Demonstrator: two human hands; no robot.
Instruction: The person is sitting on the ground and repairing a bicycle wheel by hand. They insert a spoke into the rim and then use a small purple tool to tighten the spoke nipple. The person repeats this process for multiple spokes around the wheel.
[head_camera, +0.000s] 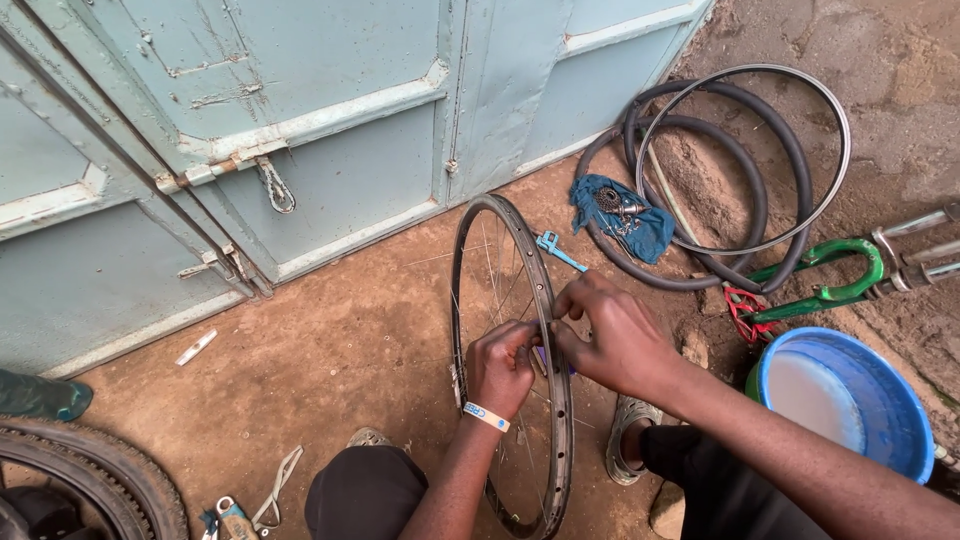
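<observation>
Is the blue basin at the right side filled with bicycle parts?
No, the blue basin holds only a pale, milky liquid, while small metal parts lie on a blue cloth near the tyres.

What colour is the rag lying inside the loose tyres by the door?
The rag is dark blue, holding small metal parts; the head view shows it clearly.

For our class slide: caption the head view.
Both hands, left and right, pinch a bicycle wheel rim standing on dirt.

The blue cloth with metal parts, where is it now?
In the head view, the blue cloth lies on the dirt ground upper right, on the black rubber tyres, beyond the hands.
</observation>
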